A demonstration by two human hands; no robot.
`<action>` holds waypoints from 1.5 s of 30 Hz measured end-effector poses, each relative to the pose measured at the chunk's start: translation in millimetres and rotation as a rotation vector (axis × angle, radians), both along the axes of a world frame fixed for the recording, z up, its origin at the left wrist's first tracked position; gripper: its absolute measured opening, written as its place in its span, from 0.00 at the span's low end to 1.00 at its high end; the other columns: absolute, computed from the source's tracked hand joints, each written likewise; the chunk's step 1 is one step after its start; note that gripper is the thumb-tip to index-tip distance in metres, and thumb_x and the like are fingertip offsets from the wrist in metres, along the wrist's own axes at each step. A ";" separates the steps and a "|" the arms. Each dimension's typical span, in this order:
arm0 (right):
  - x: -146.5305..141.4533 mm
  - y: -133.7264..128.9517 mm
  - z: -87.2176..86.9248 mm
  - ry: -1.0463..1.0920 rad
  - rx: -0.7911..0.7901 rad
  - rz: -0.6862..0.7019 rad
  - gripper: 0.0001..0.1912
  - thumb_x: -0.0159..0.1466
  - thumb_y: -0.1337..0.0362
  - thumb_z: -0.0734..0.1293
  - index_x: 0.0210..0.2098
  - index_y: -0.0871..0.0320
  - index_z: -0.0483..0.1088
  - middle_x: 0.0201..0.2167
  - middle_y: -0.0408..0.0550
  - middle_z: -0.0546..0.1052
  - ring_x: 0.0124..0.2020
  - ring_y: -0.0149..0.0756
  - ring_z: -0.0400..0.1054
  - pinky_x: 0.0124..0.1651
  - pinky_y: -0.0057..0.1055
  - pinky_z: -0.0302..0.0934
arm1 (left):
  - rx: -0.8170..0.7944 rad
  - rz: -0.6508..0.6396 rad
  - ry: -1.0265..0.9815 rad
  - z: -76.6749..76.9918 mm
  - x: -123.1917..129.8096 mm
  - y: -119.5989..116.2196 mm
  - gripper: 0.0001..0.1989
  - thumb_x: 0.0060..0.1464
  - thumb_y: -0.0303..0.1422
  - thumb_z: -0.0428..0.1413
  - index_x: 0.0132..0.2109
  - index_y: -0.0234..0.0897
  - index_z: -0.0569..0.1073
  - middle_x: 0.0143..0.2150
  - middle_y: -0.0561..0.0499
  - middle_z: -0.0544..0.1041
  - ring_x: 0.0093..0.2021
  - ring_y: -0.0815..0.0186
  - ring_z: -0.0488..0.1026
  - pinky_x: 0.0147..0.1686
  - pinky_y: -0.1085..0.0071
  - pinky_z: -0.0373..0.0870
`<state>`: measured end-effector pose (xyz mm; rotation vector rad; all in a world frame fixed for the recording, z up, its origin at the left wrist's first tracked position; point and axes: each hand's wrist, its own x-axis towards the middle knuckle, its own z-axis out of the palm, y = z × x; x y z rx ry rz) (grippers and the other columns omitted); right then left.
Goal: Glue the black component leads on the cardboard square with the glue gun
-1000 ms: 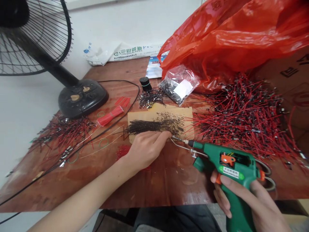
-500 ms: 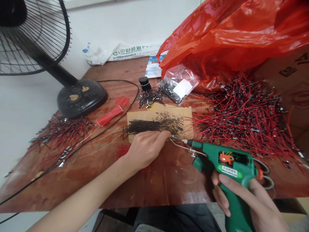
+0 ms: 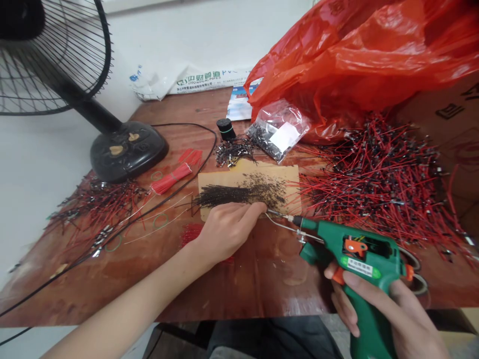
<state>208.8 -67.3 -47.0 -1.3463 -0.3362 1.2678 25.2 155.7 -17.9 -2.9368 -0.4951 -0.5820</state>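
My right hand (image 3: 389, 304) is wrapped round the handle of a green soldering gun (image 3: 359, 249), with a finger by its orange trigger (image 3: 339, 275). The gun's metal tip and a thin wire lead from it reach my left fingertips. My left hand (image 3: 228, 229) is pinched at the lower edge of a tan board (image 3: 294, 174); whatever it holds is too small to make out. On the board, a bundle of black wires (image 3: 220, 194) lies beside dark specks, just beyond my left fingers.
A large heap of red and black wires (image 3: 374, 189) fills the right side, below a red plastic bag (image 3: 337, 65). A black fan base (image 3: 127, 152), a smaller wire heap (image 3: 105, 204) and a cable lie left. A clear bag (image 3: 275, 132) sits behind the board.
My right index finger has shifted, and the orange trigger now shows. The gun sits slightly farther right and lower. My left hand has hardly moved.
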 end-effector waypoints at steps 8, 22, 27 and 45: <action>0.8 -0.4 -0.3 0.020 -0.011 0.025 0.11 0.68 0.56 0.62 0.38 0.56 0.72 0.19 0.45 0.71 0.21 0.36 0.65 0.24 0.31 0.57 | 0.009 0.006 0.006 0.8 0.7 -0.5 0.08 0.63 0.27 0.52 0.49 0.38 0.68 0.31 0.58 0.75 0.31 0.74 0.74 0.33 0.74 0.64; -6.0 2.9 1.9 0.078 0.061 -0.119 0.13 0.66 0.58 0.65 0.46 0.58 0.74 0.16 0.46 0.70 0.18 0.38 0.65 0.24 0.33 0.56 | 0.066 0.024 0.029 1.9 1.1 0.9 0.12 0.62 0.26 0.52 0.53 0.37 0.67 0.33 0.58 0.77 0.31 0.73 0.75 0.33 0.74 0.67; -8.1 2.8 -0.9 0.124 0.046 -0.139 0.14 0.65 0.58 0.67 0.46 0.59 0.75 0.17 0.46 0.69 0.19 0.37 0.64 0.25 0.32 0.57 | 0.069 0.028 0.030 3.0 1.8 1.5 0.12 0.62 0.27 0.53 0.53 0.37 0.67 0.32 0.58 0.77 0.29 0.74 0.74 0.31 0.74 0.66; -7.2 4.8 -3.0 0.051 0.035 -0.158 0.17 0.64 0.57 0.68 0.47 0.61 0.76 0.18 0.46 0.70 0.20 0.36 0.64 0.25 0.32 0.57 | 0.061 0.049 0.066 4.2 3.2 0.1 0.13 0.62 0.27 0.53 0.53 0.39 0.67 0.32 0.60 0.77 0.30 0.73 0.75 0.33 0.73 0.65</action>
